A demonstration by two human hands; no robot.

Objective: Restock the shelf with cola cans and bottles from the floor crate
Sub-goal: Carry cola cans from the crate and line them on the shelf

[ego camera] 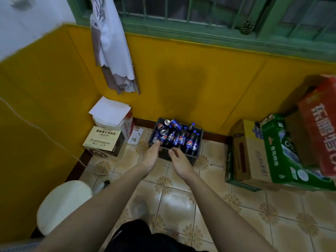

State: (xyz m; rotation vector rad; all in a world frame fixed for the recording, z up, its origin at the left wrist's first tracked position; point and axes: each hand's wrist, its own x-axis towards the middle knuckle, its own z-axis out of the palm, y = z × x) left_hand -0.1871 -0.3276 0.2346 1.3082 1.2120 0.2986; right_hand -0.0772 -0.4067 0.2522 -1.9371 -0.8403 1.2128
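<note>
Near the middle of the frame a dark plastic crate stands on the tiled floor, just against the yellow wall. Inside it, the cola cans lie on their sides in the left part, some with the silver tops showing, and the cola bottles with blue caps stand or lean in the right part. Both bare arms reach from the bottom of the frame toward the crate. The left hand has its fingers stretched out and relaxed; the fingertips are at the near left edge of the crate, just by a can, but I cannot tell if they touch it. The right hand is beside it, in front of the near wall of the crate, with fingers loosely bent and nothing held. The two hands are close together but apart. Left of the crate sits a carton with the word Franziskaner, and behind it a white box with loose paper sheets on top. At the right edge of the frame lie a brown carton, a green carton and a red carton. In the lower left of the frame is a round white stool.
</note>
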